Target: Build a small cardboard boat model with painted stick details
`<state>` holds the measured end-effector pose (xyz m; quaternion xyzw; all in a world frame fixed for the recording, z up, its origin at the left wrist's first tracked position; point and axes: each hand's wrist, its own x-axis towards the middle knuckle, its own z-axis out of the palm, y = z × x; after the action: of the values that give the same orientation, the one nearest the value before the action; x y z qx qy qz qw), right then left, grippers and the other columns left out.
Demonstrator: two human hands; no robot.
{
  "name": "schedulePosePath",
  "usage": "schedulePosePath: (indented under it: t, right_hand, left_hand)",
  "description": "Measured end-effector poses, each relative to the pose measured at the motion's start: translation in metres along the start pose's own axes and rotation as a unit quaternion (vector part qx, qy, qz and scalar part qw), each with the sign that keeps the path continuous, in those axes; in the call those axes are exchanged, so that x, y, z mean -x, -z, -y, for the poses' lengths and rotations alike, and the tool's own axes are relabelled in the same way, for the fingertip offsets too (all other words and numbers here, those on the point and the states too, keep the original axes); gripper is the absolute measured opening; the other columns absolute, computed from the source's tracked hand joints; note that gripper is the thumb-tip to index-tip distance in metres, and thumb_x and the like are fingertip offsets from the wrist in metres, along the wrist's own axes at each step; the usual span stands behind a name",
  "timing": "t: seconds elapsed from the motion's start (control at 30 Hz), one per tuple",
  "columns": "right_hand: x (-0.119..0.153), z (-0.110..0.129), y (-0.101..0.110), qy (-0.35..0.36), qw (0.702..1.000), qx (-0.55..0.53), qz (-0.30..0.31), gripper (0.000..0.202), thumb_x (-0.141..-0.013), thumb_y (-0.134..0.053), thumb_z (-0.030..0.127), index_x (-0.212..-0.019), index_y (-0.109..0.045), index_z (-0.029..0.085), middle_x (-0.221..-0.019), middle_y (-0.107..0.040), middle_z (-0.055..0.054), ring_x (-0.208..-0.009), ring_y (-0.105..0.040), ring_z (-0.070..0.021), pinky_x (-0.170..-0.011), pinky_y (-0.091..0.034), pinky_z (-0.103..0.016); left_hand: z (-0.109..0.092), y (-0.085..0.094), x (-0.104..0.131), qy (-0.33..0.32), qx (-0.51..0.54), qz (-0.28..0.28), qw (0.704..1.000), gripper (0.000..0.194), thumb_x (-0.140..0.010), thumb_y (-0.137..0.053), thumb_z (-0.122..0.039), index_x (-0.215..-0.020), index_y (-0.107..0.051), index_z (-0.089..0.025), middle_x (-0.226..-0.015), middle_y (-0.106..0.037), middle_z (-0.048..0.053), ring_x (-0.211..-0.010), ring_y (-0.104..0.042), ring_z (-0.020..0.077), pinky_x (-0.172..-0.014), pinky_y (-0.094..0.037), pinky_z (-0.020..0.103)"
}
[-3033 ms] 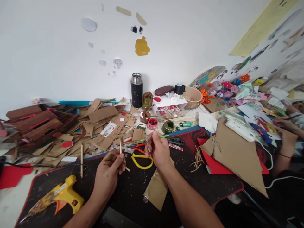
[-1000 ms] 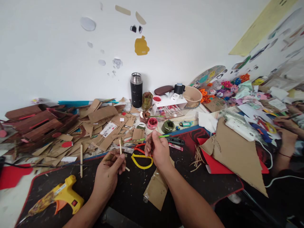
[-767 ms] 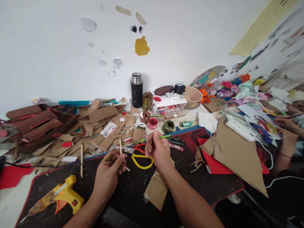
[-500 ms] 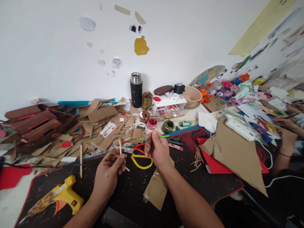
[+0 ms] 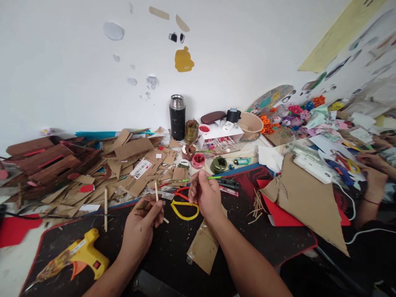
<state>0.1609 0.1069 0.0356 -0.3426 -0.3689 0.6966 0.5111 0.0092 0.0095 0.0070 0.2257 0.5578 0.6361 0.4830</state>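
Left hand grips pale stick, partly hidden | right hand grips green stick, apparently a brush, middle covered

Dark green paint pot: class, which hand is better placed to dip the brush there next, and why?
Probably the right hand: it holds the green-handled brush and is nearer the paint pot, though the bristles point away. The left hand is occupied with a wooden stick.

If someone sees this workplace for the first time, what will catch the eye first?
Probably the yellow glue gun at the near left, bright against the dark mat. Next, the heap of cardboard scraps along the wall on the left, and the black thermos standing upright behind the paint pots.
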Motion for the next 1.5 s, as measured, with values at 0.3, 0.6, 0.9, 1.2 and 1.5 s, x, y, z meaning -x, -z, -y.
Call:
schedulePosePath:
  t: [0.3, 0.6, 0.9, 1.2, 1.5]
  right_hand:
    - [-0.0001, -0.0033, 0.0021, 0.015, 1.0, -0.004, 0.01, 0.057, -0.092, -0.07, 0.073, -0.076, -0.064, 0.019, -0.047, -0.047, 0.008, -0.032, -0.045, -0.0081, -0.034, -0.033, -0.019]
    - [-0.0002, -0.0013, -0.0002, -0.007, 1.0, 0.008, 0.003, 0.06, -0.088, -0.072, 0.077, -0.076, -0.063, 0.019, -0.048, -0.05, 0.007, -0.032, -0.045, -0.0081, -0.033, -0.032, -0.018]
    - [0.0011, -0.0032, 0.0009, 0.009, 1.0, 0.0, 0.006, 0.056, -0.091, -0.07, 0.074, -0.078, -0.065, 0.019, -0.05, -0.049, 0.007, -0.034, -0.046, -0.0089, -0.034, -0.035, -0.019]
    - [0.0001, -0.0037, 0.0007, -0.005, 1.0, 0.005, 0.009, 0.06, -0.088, -0.07, 0.077, -0.073, -0.062, 0.019, -0.046, -0.045, 0.008, -0.033, -0.043, -0.0087, -0.034, -0.035, -0.019]
    - [0.002, -0.0014, 0.0, 0.0, 1.0, 0.005, 0.003, 0.057, -0.089, -0.071, 0.075, -0.078, -0.064, 0.019, -0.05, -0.052, 0.006, -0.034, -0.046, -0.0087, -0.033, -0.034, -0.019]
  left_hand:
    - [-0.0012, 0.0007, 0.0014, 0.008, 0.007, -0.008, 1.0, 0.042, -0.076, -0.093, -0.046, -0.086, -0.062, -0.02, -0.063, -0.06, -0.005, -0.049, -0.052, 0.0093, -0.044, -0.037, 0.02]
    - [-0.0028, -0.0013, 0.0013, 0.007, -0.003, -0.006, 1.0, 0.039, -0.077, -0.091, -0.046, -0.087, -0.063, -0.02, -0.061, -0.06, -0.005, -0.048, -0.051, 0.0101, -0.043, -0.036, 0.021]
    - [-0.0034, -0.0022, 0.0008, 0.006, -0.003, -0.009, 1.0, 0.042, -0.075, -0.092, -0.047, -0.086, -0.061, -0.021, -0.063, -0.061, -0.005, -0.049, -0.051, 0.0102, -0.044, -0.036, 0.021]
    - [0.0, 0.0001, 0.0004, 0.007, -0.001, -0.007, 1.0, 0.038, -0.078, -0.091, -0.044, -0.088, -0.063, -0.021, -0.062, -0.06, -0.006, -0.049, -0.052, 0.01, -0.044, -0.037, 0.021]
    - [0.0007, 0.0015, 0.0002, -0.003, -0.008, 0.004, 1.0, 0.037, -0.08, -0.091, -0.045, -0.087, -0.063, -0.021, -0.061, -0.06, -0.005, -0.049, -0.051, 0.0097, -0.045, -0.038, 0.02]
